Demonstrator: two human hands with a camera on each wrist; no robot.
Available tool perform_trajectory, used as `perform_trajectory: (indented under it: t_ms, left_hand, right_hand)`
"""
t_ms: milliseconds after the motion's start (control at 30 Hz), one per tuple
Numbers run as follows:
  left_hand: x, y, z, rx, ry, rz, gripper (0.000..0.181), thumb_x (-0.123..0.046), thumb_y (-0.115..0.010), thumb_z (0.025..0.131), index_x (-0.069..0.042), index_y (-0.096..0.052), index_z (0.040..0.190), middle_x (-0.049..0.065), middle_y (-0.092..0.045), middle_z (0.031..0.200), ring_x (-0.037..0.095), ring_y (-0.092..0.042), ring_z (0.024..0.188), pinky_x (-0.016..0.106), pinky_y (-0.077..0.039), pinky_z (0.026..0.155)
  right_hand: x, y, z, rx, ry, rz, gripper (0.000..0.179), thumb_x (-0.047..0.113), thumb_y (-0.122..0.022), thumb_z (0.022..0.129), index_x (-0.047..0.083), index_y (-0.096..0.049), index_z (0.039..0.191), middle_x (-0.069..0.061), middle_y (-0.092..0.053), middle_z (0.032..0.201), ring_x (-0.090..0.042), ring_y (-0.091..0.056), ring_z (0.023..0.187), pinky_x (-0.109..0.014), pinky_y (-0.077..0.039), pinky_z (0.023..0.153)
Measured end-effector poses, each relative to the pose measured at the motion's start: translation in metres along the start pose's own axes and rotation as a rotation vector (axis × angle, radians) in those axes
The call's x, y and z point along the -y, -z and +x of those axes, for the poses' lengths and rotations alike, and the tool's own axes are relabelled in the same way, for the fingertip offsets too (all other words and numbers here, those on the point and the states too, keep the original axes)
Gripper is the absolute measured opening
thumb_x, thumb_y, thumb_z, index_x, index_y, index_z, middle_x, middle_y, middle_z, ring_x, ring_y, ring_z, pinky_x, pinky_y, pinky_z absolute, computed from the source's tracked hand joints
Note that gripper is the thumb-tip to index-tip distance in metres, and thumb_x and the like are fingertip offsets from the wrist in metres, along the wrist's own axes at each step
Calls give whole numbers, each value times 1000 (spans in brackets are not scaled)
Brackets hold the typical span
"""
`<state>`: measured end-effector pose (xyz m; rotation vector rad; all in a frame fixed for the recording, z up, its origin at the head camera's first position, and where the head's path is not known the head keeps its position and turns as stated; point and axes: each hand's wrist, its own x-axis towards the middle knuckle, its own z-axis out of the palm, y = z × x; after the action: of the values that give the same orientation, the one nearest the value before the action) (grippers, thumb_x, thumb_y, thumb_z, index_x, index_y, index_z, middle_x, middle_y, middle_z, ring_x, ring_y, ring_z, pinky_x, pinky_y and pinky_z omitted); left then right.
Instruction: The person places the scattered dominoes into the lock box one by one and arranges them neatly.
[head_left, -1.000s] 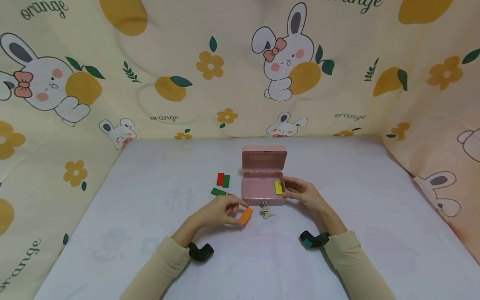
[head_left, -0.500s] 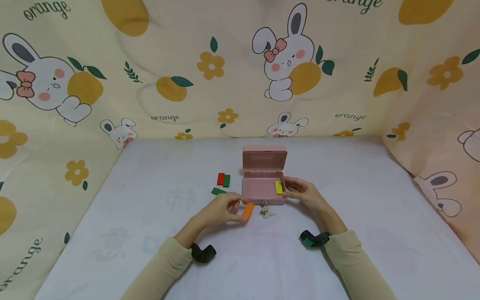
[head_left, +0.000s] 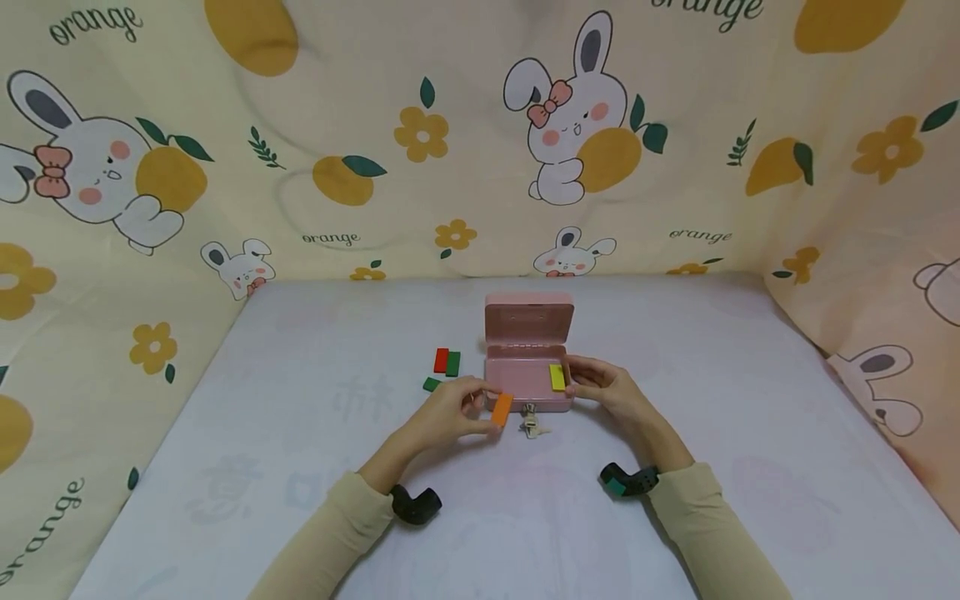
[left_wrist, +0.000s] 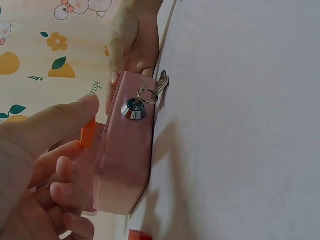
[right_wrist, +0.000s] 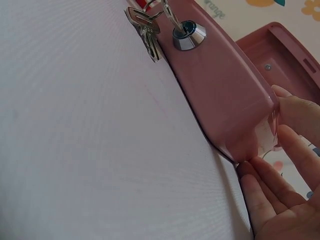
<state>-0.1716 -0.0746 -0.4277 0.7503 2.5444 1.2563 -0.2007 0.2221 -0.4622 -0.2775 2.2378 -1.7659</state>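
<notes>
In the head view my left hand [head_left: 450, 414] pinches an orange domino-like block [head_left: 502, 411] between thumb and fingertip, just at the front left of a pink metal box [head_left: 551, 406]. The block hangs tilted over the front rim in the left wrist view. My right hand [head_left: 613, 390] grips the right side wall, fingertips at the rim and lower fingers against the outside, as the right wrist view shows. The lid [head_left: 528, 325] stands up. A yellow block [head_left: 557, 377] lies inside by the right wall. Keys [head_left: 532, 425] hang from the front lock [left_wrist: 134, 108].
Left of the box, a red block [head_left: 441, 360] and a green block [head_left: 453, 363] lie side by side on the white table [head_left: 337, 467]. Another green block [head_left: 431, 384] is partly hidden behind my left hand. Printed cloth [head_left: 465, 192] forms the back and sides.
My left hand has moved forward and slightly right with the orange block, from in front of the box to its front rim. My right hand has stayed at the box's side.
</notes>
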Motion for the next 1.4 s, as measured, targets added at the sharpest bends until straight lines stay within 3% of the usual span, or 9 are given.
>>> perform_trajectory:
  t_ms: [200,433,500,767,833,1033,1267,1400]
  left_hand:
    - [-3,1,3,-4,4,-4,48,-17,-82,75,-7,-65,119,10,-52,81,15,-45,73,16,-32,62]
    - [-5,1,9,-23,-4,12,48,-16,-82,75,-7,-65,119,9,-53,81,14,-44,74,16,-32,62]
    - [-6,1,10,-34,-12,18,47,-16,-82,75,-7,-65,119,7,-51,80,13,-43,75,16,-32,63]
    - [-9,0,17,-54,-25,43,48,-20,-82,75,-10,-66,119,8,-51,81,12,-42,75,17,-32,63]
    - [-10,-1,19,-53,-18,33,48,-20,-82,76,-11,-66,120,9,-54,84,12,-43,77,17,-33,65]
    - [-11,-4,25,-63,0,11,50,-23,-82,75,-10,-65,120,8,-59,92,15,-46,83,18,-36,68]
    - [-11,-7,34,-64,67,-31,52,-26,-83,75,-13,-64,122,3,-48,84,15,-45,82,20,-34,65]
    - [-11,-8,38,-59,67,-25,50,-25,-82,77,-13,-64,122,3,-48,84,15,-45,81,19,-34,64]
  right_hand:
    - [-1,1,-1,3,-3,0,63,18,-69,88,0,-42,143,-23,-41,149,-13,-53,129,-5,-43,92]
    - [1,0,-1,-1,-7,-7,62,18,-68,89,0,-42,143,-23,-41,149,-37,-42,137,-5,-43,92]
    - [1,0,-1,1,-2,-10,62,18,-68,89,0,-42,143,-23,-41,149,-38,-42,137,-5,-43,93]
    - [1,1,-1,-5,6,-17,66,22,-71,87,-2,-43,142,-26,-42,147,-3,-54,124,-6,-44,93]
    - [1,1,-1,-5,3,-26,66,22,-71,87,-2,-42,142,-26,-42,147,-9,-54,126,-5,-44,93]
    - [0,1,-1,6,12,-25,64,18,-69,88,-3,-42,142,-27,-42,147,-41,-41,137,-6,-43,94]
    - [1,1,-1,2,9,-23,63,18,-69,89,-1,-42,142,-25,-42,147,-40,-41,137,-6,-43,94]
    - [0,1,0,-4,-12,-15,64,21,-70,88,2,-43,143,-23,-43,148,-37,-42,137,-6,-43,94]
